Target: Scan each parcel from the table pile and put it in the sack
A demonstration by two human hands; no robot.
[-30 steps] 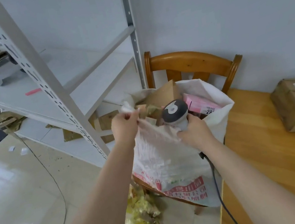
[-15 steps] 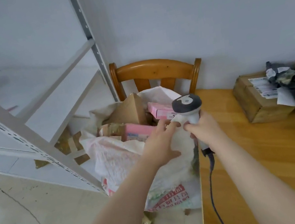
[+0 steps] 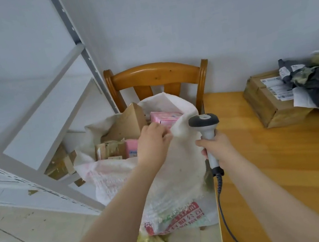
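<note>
The right hand (image 3: 216, 146) is gripping the barcode scanner (image 3: 203, 122) by its handle, at the desk (image 3: 291, 172) edge. The left hand (image 3: 153, 141) is curling its fingers on the woven sack (image 3: 175, 182), apparently pinching its rim. The sack (pink boxes (image 3: 165, 117) inside) is sitting on a wooden chair (image 3: 156, 72); a cardboard parcel (image 3: 265, 100) is lying on the desk.

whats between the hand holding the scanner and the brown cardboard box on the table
In the head view, only bare orange wooden tabletop separates the right hand, gripping the grey handheld scanner, from the labelled brown cardboard box.
</note>
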